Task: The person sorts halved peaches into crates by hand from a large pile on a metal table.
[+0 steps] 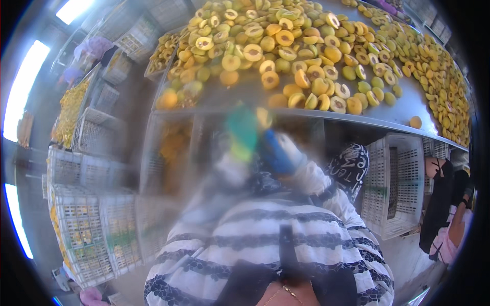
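Both my hands are close together over the near edge of a metal sorting table [226,93]. My left hand [243,128], in a green glove, is badly blurred and its fingers cannot be made out. My right hand [281,151] wears a blue and white glove. At its fingertips is a pale yellow piece of stone fruit [264,117], which also appears to touch the green glove. Beyond them lies a broad heap of halved yellow-green stone fruit [252,52], apricots or peaches, many with the pit or its hollow facing up.
One fruit [415,122] lies apart near the table's front rim. White plastic crates [394,187] stand at right; fruit-filled crates [95,229] are stacked at left. A co-worker [448,206] sits at far right, and another person [93,48] is at upper left. Black cloth bearing writing [350,168] shows beside my right sleeve.
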The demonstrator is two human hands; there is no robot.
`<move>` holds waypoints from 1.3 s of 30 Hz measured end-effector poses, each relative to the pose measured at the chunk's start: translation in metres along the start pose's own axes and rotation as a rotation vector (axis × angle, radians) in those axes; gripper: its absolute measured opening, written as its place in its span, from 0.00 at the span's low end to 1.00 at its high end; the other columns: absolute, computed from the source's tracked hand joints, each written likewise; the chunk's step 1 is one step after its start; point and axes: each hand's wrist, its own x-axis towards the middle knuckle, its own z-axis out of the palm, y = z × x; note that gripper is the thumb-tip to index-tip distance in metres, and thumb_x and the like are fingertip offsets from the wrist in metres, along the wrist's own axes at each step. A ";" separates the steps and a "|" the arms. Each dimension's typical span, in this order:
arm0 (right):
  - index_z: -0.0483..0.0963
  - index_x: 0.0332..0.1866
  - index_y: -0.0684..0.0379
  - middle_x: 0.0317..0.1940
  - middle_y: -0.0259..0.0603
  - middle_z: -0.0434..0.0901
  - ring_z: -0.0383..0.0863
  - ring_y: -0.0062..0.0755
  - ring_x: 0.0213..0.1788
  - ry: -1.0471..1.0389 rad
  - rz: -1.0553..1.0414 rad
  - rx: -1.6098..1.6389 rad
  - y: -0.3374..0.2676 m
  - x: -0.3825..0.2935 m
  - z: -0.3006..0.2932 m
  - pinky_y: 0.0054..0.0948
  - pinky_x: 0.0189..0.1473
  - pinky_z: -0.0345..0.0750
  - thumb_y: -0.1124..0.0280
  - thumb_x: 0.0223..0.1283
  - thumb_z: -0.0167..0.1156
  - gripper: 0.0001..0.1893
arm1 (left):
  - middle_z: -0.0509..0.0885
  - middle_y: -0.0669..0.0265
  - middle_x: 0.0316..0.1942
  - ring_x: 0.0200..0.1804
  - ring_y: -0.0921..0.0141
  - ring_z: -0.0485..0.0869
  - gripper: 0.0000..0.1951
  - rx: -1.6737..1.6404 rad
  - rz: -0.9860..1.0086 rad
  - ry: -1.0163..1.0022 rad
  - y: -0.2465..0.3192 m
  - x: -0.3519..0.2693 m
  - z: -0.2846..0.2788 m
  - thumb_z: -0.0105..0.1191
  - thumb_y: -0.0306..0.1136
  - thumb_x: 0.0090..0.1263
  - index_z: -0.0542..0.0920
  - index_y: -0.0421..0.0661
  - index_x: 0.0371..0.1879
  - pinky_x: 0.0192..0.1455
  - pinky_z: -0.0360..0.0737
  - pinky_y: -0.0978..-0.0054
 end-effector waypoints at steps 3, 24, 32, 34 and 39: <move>0.75 0.53 0.54 0.21 0.24 0.67 0.62 0.15 0.18 0.160 -0.072 -0.171 0.004 -0.002 0.001 0.22 0.18 0.58 0.43 0.78 0.52 0.22 | 0.82 0.73 0.27 0.26 0.80 0.78 0.13 -0.428 -0.571 -0.013 -0.019 -0.006 0.007 0.51 0.31 0.81 0.82 0.41 0.59 0.28 0.76 0.82; 0.78 0.58 0.62 0.39 0.42 0.83 0.82 0.33 0.35 0.397 -0.422 -0.740 0.022 0.015 -0.093 0.29 0.37 0.78 0.60 0.73 0.64 0.19 | 0.87 0.65 0.41 0.44 0.72 0.85 0.10 0.189 0.369 -0.651 0.046 0.001 -0.036 0.54 0.28 0.77 0.84 0.39 0.51 0.46 0.83 0.74; 0.79 0.54 0.64 0.33 0.55 0.84 0.86 0.49 0.30 0.233 -0.359 -1.703 0.052 0.020 -0.184 0.40 0.34 0.81 0.64 0.66 0.65 0.17 | 0.85 0.54 0.37 0.43 0.56 0.85 0.14 0.185 -0.172 -0.162 0.001 0.028 -0.155 0.62 0.36 0.67 0.84 0.40 0.46 0.47 0.81 0.61; 0.78 0.52 0.63 0.36 0.61 0.85 0.85 0.65 0.40 0.447 -0.209 -1.435 0.051 0.014 -0.200 0.50 0.41 0.80 0.59 0.65 0.66 0.18 | 0.85 0.48 0.40 0.43 0.48 0.84 0.18 0.607 0.085 -0.191 -0.032 0.034 -0.205 0.63 0.38 0.65 0.83 0.38 0.49 0.47 0.81 0.56; 0.80 0.47 0.56 0.23 0.34 0.77 0.77 0.34 0.24 0.385 0.119 -0.410 0.015 -0.010 -0.171 0.35 0.32 0.79 0.51 0.75 0.61 0.17 | 0.88 0.54 0.45 0.43 0.64 0.86 0.15 0.478 -0.240 -0.106 -0.057 0.062 -0.185 0.57 0.30 0.73 0.82 0.38 0.55 0.45 0.82 0.67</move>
